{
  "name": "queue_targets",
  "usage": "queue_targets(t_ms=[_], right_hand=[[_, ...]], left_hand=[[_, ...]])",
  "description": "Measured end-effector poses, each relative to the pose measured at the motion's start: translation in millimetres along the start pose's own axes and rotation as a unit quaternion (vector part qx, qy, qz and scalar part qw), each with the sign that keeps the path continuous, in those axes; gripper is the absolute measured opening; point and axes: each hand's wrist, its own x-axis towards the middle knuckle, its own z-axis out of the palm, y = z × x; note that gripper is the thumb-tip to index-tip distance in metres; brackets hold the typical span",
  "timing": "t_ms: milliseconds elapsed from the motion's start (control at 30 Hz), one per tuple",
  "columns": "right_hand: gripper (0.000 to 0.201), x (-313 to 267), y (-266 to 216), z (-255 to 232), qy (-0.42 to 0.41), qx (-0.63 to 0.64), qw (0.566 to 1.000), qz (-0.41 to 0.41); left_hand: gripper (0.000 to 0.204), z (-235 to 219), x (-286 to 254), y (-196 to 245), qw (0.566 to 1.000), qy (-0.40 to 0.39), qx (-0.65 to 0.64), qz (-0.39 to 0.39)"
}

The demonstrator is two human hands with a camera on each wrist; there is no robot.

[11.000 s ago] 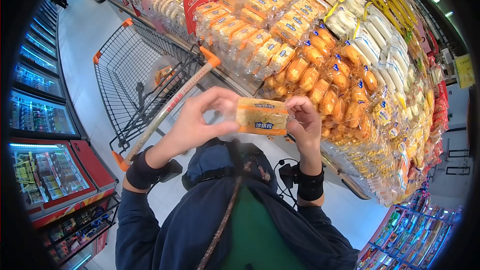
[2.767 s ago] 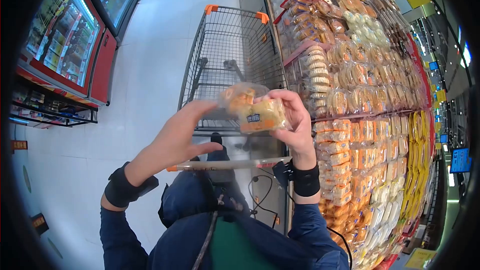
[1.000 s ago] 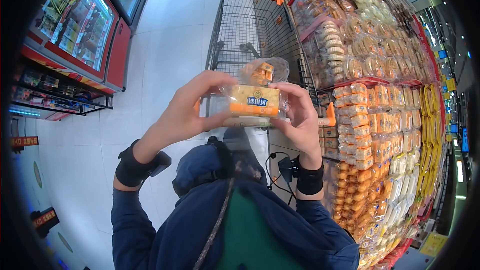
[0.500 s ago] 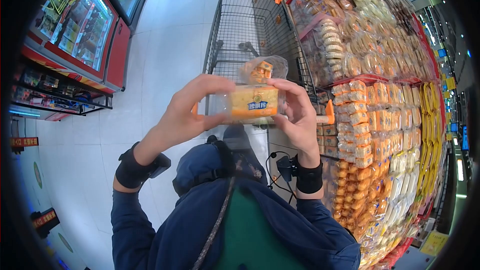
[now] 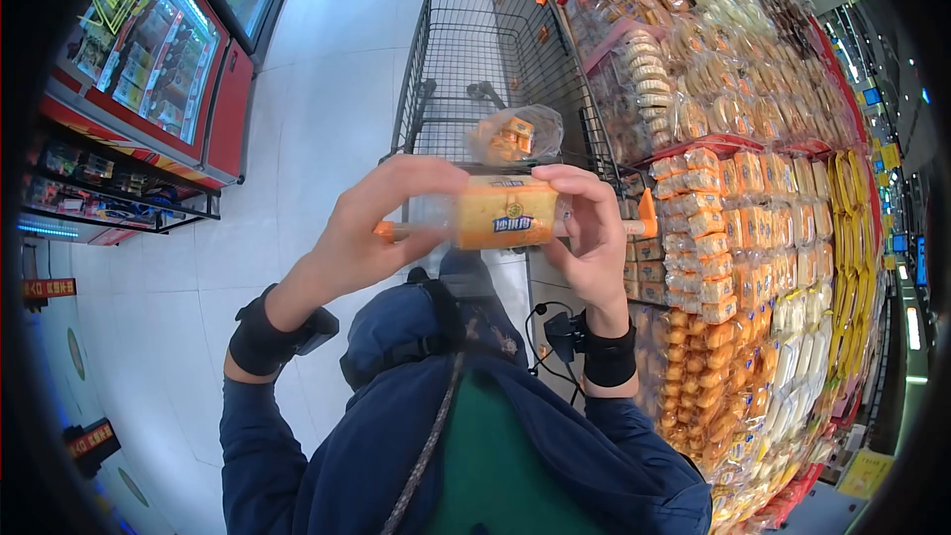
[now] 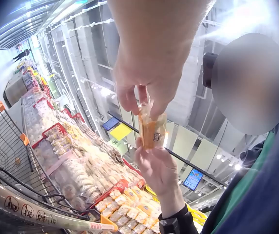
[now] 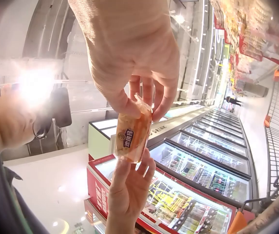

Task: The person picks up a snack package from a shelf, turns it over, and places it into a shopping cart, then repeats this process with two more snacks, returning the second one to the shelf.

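A wrapped sachima (image 5: 507, 216), in clear film with orange bands and a blue label, is held up in front of the chest. My left hand (image 5: 381, 223) pinches one end of its wrapper between thumb and fingers. At the opposite end my right hand (image 5: 589, 238) pinches it the same way. The left wrist view shows the sachima (image 6: 151, 130) side-on between both hands. In the right wrist view its label (image 7: 126, 138) faces the camera. Beyond the hands, a clear plastic bag (image 5: 545, 129) with orange-wrapped pieces lies in the shopping cart (image 5: 475, 40).
The cart's handle (image 5: 634, 227) runs behind the hands. On the right stands a long display of bagged pastries (image 5: 693, 228), with small golden cakes (image 5: 698, 357) nearer. Red-framed fridges (image 5: 223, 104) line the left side, past a pale tiled floor (image 5: 327, 89).
Earlier, the hands held the sachima beside the display; later the right hand held it alone, the left hand open. Both now pinch it, and it has just tipped, showing its printed top edge.
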Motion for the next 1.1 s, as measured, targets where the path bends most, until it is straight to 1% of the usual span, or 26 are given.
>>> queue_targets(t_ms=[67,167,267,300,367,400,467,500,567,667,833,967,1100], right_hand=[[0.051,-2.9,-1.5,2.0,0.005,-0.050,0.997,-0.055],[0.051,-9.6,-5.5,-0.1,-0.002,-0.105,0.990,-0.099],[0.047,-17.0,-7.5,-4.3,-0.012,-0.152,0.982,-0.111],[0.048,-19.5,-9.4,-4.1,-0.009,-0.144,0.984,-0.106],[0.051,-25.0,-14.4,-2.9,-0.005,-0.128,0.987,-0.094],[0.054,-29.4,-15.6,-3.2,-0.001,-0.101,0.993,-0.067],[0.062,-38.2,-17.5,-4.9,0.007,-0.047,0.999,-0.015],[0.063,-42.8,-17.1,-6.3,0.014,-0.042,0.999,-0.005],[0.067,-52.2,-16.0,-10.1,0.026,-0.033,0.999,0.017],[0.067,-61.5,-20.4,-16.3,0.048,-0.030,0.998,0.026],[0.066,-79.6,-29.5,-36.2,0.075,-0.045,0.996,0.020],[0.066,-103.2,-47.2,-61.7,0.110,-0.049,0.993,0.014],[0.065,-137.0,-70.6,-94.2,0.151,-0.097,0.984,0.008]], left_hand=[[0.044,2.0,-1.4,-0.2,0.999,0.002,-0.001,0.044],[0.044,6.6,-6.1,0.2,0.995,-0.002,0.008,0.098],[0.045,8.0,-5.0,2.4,0.990,-0.012,0.019,0.138],[0.046,9.5,-5.2,3.2,0.989,-0.014,0.020,0.148],[0.049,13.0,-6.3,4.6,0.994,-0.020,-0.011,0.111],[0.051,14.6,-6.7,5.6,0.995,-0.024,-0.026,0.092],[0.053,16.8,-7.5,9.2,0.998,-0.041,-0.039,0.024],[0.054,18.4,-6.8,10.4,0.998,-0.049,-0.045,-0.009],[0.056,23.7,-3.9,10.9,0.997,-0.063,-0.040,-0.006],[0.056,33.3,2.1,13.2,0.996,-0.078,-0.047,-0.004],[0.054,55.8,20.1,18.7,0.993,-0.108,-0.042,0.011],[0.052,91.7,41.3,24.7,0.988,-0.136,-0.069,0.033],[0.051,136.7,67.3,42.3,0.980,-0.174,-0.075,0.066]])
